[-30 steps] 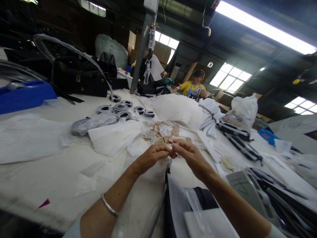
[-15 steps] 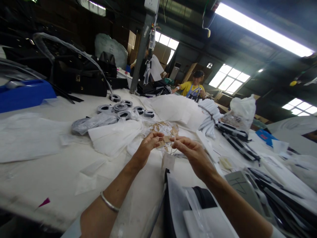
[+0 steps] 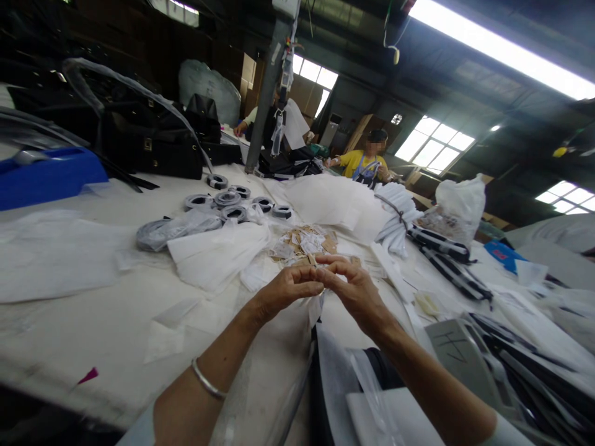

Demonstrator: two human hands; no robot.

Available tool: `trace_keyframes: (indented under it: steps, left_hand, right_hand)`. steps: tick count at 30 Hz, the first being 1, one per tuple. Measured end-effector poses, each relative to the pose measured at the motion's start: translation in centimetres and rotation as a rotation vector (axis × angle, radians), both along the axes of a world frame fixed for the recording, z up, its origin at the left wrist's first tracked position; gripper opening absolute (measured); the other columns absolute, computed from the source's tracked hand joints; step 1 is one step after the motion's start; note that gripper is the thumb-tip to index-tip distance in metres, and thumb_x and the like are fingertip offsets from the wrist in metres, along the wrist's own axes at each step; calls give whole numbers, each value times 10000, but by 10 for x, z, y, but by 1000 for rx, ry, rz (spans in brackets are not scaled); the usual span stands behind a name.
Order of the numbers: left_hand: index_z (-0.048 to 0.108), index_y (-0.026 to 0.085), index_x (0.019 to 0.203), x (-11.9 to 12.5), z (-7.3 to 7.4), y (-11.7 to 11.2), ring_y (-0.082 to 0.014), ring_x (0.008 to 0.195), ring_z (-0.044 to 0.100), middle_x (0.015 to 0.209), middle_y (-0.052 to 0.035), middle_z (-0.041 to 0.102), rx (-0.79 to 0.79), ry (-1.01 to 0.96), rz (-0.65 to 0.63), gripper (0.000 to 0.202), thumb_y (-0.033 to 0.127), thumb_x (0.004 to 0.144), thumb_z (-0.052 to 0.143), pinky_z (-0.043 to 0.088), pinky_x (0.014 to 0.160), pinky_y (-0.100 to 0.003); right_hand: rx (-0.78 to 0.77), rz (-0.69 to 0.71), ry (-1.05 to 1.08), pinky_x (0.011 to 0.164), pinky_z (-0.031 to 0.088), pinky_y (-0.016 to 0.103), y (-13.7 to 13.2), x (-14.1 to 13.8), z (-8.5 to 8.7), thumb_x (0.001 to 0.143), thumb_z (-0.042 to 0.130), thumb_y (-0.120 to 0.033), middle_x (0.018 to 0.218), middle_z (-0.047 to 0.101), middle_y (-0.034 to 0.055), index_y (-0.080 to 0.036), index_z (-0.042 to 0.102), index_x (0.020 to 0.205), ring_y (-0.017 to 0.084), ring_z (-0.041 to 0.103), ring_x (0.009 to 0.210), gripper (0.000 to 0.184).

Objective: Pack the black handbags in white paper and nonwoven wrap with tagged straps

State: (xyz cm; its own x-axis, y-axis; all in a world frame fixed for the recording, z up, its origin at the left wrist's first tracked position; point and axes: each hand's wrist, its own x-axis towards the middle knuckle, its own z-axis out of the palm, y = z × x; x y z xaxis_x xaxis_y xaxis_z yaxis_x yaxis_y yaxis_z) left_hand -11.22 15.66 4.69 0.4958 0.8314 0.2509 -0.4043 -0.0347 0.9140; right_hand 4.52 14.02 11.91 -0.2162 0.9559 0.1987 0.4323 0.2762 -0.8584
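Note:
My left hand (image 3: 284,291) and my right hand (image 3: 349,286) meet fingertip to fingertip above the white table (image 3: 106,334). Both are pinched closed on a small white hang tag (image 3: 316,308) that dangles below the fingers; its string is too thin to make out. Just beyond the hands lies a pile of brown and white tags (image 3: 304,243). Below my wrists, a black bag in a clear plastic cover (image 3: 334,384) rests at the table's near edge.
Several grey tape rolls (image 3: 227,203) and white fabric sheets (image 3: 218,254) lie at the centre left. A blue bin (image 3: 46,176) and black bags (image 3: 153,148) stand far left. Black-and-white straps (image 3: 446,260) lie right. A person in yellow (image 3: 365,162) works across the table.
My hands were together, moved apart with the tag hanging between them half a second ago, and have come back together over it.

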Motion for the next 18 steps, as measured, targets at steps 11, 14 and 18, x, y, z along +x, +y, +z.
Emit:
trace_keyframes:
  steps: [11, 14, 18]
  left_hand:
    - [753, 171, 874, 0, -7, 5, -223, 951, 630, 917, -46, 726, 80, 191, 21, 232, 370, 832, 641, 421, 935, -330]
    - [727, 190, 1065, 0, -3, 0, -245, 1037, 628, 1065, -55, 717, 56, 146, -102, 306, 373, 828, 662, 430, 957, -352]
    - [701, 199, 1136, -2, 2, -6, -272, 1135, 597, 1165, -70, 692, 48, 106, -248, 386, 392, 801, 707, 412, 1015, -382]
  right_hand:
    - [-292, 85, 589, 961, 461, 418, 1, 3, 10, 741, 765, -440, 976, 741, 59, -211, 717, 734, 240, 649, 972, 234]
    - [-368, 100, 633, 851, 524, 408, -2, 4, 12, 763, 742, -470, 968, 739, 56, -214, 696, 790, 227, 674, 881, 262]
    - [-391, 55, 651, 776, 539, 349, -5, 3, 10, 726, 783, -478, 833, 718, 10, -217, 640, 776, 189, 678, 800, 302]
